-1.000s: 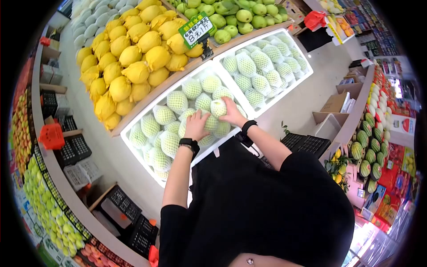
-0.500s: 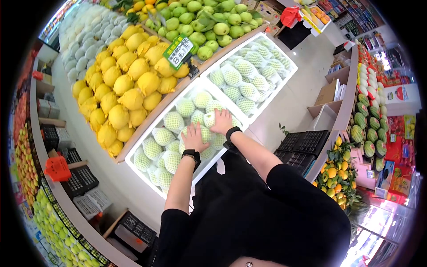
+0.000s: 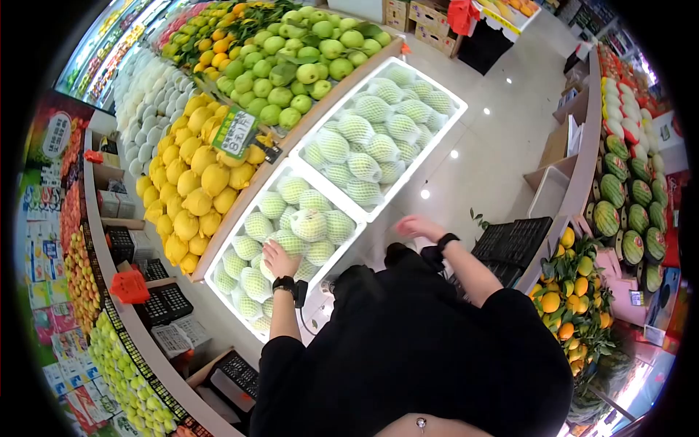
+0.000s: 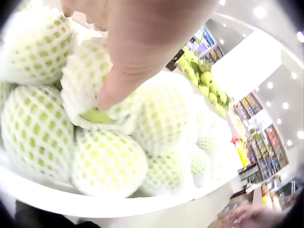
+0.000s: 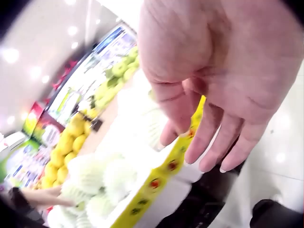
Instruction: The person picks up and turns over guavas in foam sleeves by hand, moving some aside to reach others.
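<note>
My left hand [image 3: 279, 260] rests on light green fruit [image 3: 257, 226] in white foam nets, inside the nearer white foam box [image 3: 342, 247]. In the left wrist view its thumb [image 4: 126, 78] touches one netted fruit [image 4: 88, 71], beside a bit of bare green skin [image 4: 96, 115]; the other fingertips show at the top left. Out past the box's right side, my right hand [image 3: 419, 226] hangs in the air with nothing in it. Its fingers point downward, loosely bent, in the right wrist view. A netted fruit [image 3: 309, 224] sits on top of the others.
A second foam box [image 3: 376, 213] of netted fruit adjoins the first. Behind them slopes a stand with yellow-wrapped fruit [image 3: 196, 202], a price sign [image 3: 234, 131] and green fruit [image 3: 280, 80]. Black crates [image 3: 513, 244] and an orange-fruited plant [image 3: 575, 291] stand at the right.
My right hand has let go of the fruit it touched and moved right, out of the box. My left hand has stayed on the fruit. The head view has shifted.
</note>
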`<state>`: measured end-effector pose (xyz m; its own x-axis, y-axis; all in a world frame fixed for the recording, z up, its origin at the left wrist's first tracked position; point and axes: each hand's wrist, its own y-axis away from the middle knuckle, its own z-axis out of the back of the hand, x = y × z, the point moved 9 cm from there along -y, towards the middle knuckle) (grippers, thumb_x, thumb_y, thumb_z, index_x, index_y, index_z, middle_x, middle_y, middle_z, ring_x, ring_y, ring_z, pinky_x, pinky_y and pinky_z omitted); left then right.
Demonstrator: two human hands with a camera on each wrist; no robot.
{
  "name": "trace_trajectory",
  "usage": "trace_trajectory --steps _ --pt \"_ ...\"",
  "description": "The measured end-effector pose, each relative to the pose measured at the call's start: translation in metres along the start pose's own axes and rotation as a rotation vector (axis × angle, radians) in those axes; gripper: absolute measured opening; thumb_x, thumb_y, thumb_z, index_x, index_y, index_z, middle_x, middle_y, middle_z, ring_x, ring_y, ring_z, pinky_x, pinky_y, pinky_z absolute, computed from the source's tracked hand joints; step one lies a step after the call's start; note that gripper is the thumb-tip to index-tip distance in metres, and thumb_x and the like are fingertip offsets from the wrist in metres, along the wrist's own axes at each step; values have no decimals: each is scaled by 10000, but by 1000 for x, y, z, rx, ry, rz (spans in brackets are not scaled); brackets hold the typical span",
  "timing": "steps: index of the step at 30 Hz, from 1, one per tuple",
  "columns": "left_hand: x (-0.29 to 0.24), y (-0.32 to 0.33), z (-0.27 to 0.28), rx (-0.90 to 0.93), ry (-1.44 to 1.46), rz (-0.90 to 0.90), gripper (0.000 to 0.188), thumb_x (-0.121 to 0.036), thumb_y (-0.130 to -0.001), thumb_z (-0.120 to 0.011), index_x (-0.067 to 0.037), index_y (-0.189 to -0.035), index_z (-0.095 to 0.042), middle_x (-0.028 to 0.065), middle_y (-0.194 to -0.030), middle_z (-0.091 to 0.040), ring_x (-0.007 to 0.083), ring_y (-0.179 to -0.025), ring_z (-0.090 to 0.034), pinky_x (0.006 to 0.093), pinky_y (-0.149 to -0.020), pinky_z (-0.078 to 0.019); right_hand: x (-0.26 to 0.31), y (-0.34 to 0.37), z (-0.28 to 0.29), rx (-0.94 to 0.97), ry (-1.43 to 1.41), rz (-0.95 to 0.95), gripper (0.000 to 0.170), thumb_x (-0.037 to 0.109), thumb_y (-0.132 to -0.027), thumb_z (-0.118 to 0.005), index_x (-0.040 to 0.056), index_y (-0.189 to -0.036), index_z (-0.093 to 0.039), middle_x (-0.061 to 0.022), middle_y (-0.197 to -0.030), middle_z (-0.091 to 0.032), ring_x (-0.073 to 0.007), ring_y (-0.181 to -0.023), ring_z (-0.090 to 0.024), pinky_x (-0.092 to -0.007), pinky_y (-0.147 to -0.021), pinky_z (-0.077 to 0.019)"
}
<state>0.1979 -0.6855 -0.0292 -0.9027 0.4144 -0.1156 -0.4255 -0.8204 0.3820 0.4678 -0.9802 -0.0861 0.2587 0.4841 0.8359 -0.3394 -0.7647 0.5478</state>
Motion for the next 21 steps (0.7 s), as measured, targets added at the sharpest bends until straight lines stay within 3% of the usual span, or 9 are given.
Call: trace_trajectory --steps 2,4,7,9,11,13,15,18,21 --pt "-6 -5 -11 -144 73 -40 917 -275 -640 -697 1 -1343 -178 264 -1391 -169 388 -1299 -158 481 -1052 -150 -58 33 74 -191 -149 -165 278 270 -838 -438 63 -906 -610 -51 -848 -625 -143 -808 -598 -276 -723 -474" --pt "-20 10 7 -375 210 -123 698 -178 -644 -646 17 -1245 -349 294 -1322 -270 414 -1259 -214 468 -1049 -175 -69 64 120 -292 -281 -205 283 273 -835 -421 65 -869 -609 -59 -792 -622 -160 -763 -607 -285 -707 -481" --pt "-68 8 30 -443 349 -321 615 -151 -658 -634 16 -1195 -385 270 -1229 -374 416 -1208 -276 468 -1019 -228 -85 89 162 -374 -333 -246 283 279 -836 -425 67 -911 -596 -70 -789 -622 -162 -725 -600 -286 -678 -479" --pt "-96 -16 33 -340 411 -394 595 -201 -692 -624 31 -1194 -403 263 -1188 -427 393 -1160 -352 434 -990 -277 -104 94 168 -378 -319 -293 287 283 -837 -427 68 -939 -587 -78 -786 -623 -163 -700 -595 -286 -659 -478" --pt "-118 -48 28 -111 479 -350 586 -251 -726 -614 46 -1192 -421 255 -1148 -480 371 -1113 -427 400 -960 -326 -124 92 156 -351 -309 -354 294 286 -837 -430 69 -967 -579 -86 -784 -623 -164 -675 -591 -287 -639 -476" --pt "-150 -70 25 185 641 -249 627 -305 -753 -599 49 -1229 -395 271 -1197 -457 360 -1127 -437 373 -948 -345 -146 89 133 -304 -294 -429 303 290 -838 -432 70 -995 -570 -94 -782 -624 -165 -650 -586 -287 -620 -475" --pt "-178 -91 25 304 735 -213 643 -324 -759 -592 34 -1249 -379 285 -1214 -444 353 -1149 -432 355 -947 -348 -167 88 105 -237 -260 -516 316 294 -838 -435 71 -1023 -561 -102 -779 -624 -166 -625 -581 -287 -601 -474" --pt "-207 -140 26 238 625 -278 596 -292 -761 -561 -28 -1263 -379 283 -1217 -437 379 -1135 -437 379 -946 -356 -170 92 77 -138 -250 -614 338 300 -839 -438 73 -1064 -549 -114 -776 -625 -168 -587 -574 -288 -572 -472" --pt "-213 -191 12 128 467 -241 568 -266 -769 -530 -57 -1272 -368 267 -1240 -405 397 -1096 -452 407 -935 -369 -140 107 87 -223 -279 -643 315 282 -833 -499 61 -1052 -550 -102 -790 -625 -173 -600 -587 -282 -565 -476"
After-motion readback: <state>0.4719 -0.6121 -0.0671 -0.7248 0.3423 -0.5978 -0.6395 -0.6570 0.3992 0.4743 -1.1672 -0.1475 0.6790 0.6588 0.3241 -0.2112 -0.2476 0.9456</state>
